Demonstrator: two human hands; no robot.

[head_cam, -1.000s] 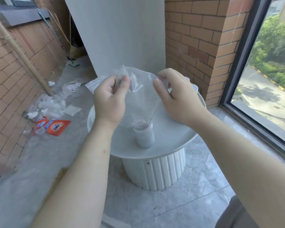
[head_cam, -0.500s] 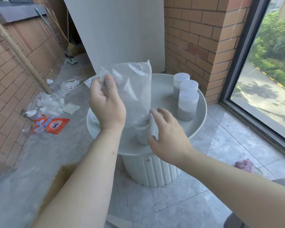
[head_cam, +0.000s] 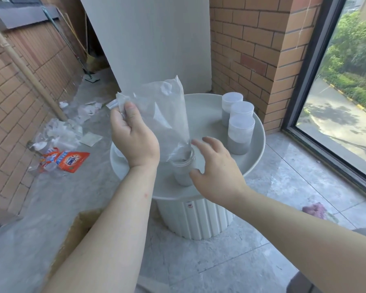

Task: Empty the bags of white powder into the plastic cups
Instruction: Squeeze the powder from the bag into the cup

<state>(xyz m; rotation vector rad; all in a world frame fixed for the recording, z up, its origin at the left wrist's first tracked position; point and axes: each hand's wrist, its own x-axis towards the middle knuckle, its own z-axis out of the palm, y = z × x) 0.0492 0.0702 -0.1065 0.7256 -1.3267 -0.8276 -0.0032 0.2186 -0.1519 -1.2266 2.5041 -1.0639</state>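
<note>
While pinching the clear plastic bag [head_cam: 165, 115] by its upper left corner, holds it high in the left hand [head_cam: 135, 142], probably so the lower corner funnels into the open cup [head_cam: 182, 173] at the near middle of the worktop [head_cam: 203, 115]. Has the right hand [head_cam: 216, 172] spread and relaxed just right of that cup, likely to steady it; cannot tell whether touching. Shows thin, crinkled, see-through film, nearly drained. Shows three lidded cups [head_cam: 240, 134], translucent cylinders part-filled with greyish powder, clustered far right on the smooth round top.
</note>
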